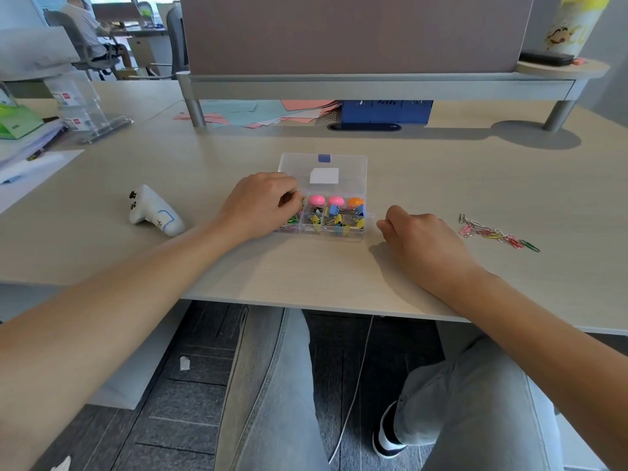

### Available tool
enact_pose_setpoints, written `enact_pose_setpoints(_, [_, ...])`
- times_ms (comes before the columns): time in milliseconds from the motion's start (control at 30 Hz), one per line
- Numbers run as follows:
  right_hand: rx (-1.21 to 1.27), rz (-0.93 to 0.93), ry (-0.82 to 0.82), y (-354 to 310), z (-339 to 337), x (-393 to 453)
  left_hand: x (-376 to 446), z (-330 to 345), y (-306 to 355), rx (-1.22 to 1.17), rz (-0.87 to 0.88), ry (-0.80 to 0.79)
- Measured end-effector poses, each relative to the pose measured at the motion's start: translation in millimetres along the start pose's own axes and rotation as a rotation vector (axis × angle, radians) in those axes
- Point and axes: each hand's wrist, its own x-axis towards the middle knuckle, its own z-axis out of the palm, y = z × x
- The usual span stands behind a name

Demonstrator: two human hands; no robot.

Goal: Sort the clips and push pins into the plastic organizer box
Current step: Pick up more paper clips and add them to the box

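A clear plastic organizer box point(363, 219) lies open mid-desk, its lid point(353, 164) folded back. Its compartments hold pink and orange push pins point(316, 199), yellow and blue binder clips point(336, 220) and coloured paper clips at the left end. My left hand point(261, 205) hovers over the box's left compartments with fingers curled; what it pinches is hidden. My right hand point(418, 232) rests on the desk just right of the box, fingers loosely curled, holding nothing visible. A loose pile of coloured paper clips point(496, 232) lies on the desk further right.
A white handheld controller point(153, 212) lies left of the box. Paper stacks and a clear stand point(85, 110) sit at the far left. A monitor riser point(373, 86) spans the back, with coloured paper sheets point(265, 112) and a blue box beneath. The desk edge runs close to my legs.
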Motion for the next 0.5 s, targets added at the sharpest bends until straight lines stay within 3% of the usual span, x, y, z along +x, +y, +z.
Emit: enact_pose_setpoints(500, [0.024, -0.014, -0.028, -24, -5, 19, 16, -12, -5, -0.300, -0.171, -0.009])
